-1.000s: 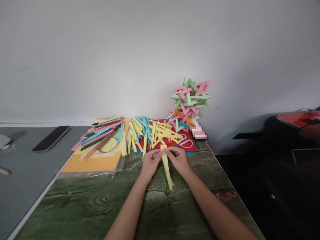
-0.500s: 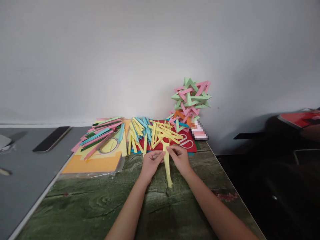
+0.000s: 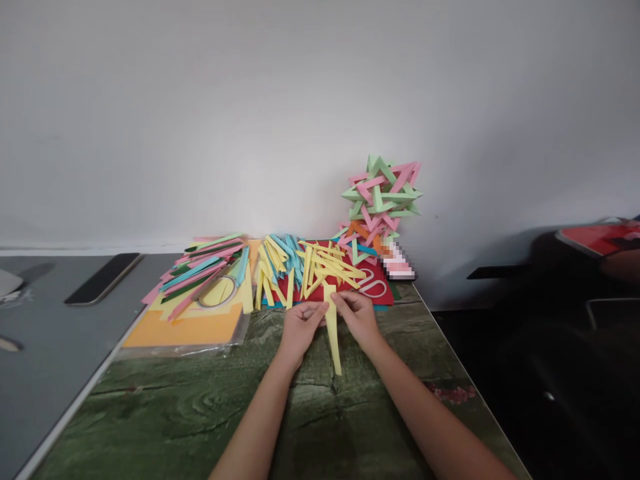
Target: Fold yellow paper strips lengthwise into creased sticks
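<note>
Two hands, left hand (image 3: 299, 325) and right hand (image 3: 356, 315), pinching yellow paper strip (image 3: 333, 337) between them

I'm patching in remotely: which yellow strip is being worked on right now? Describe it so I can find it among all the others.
Start at the green marbled table and follow both forearms up to where the left hand and right hand meet. The yellow strip pinched between them runs toward the viewer. Unlike the pile of yellow strips on the red sheet behind, it lies alone on bare tabletop.
</note>
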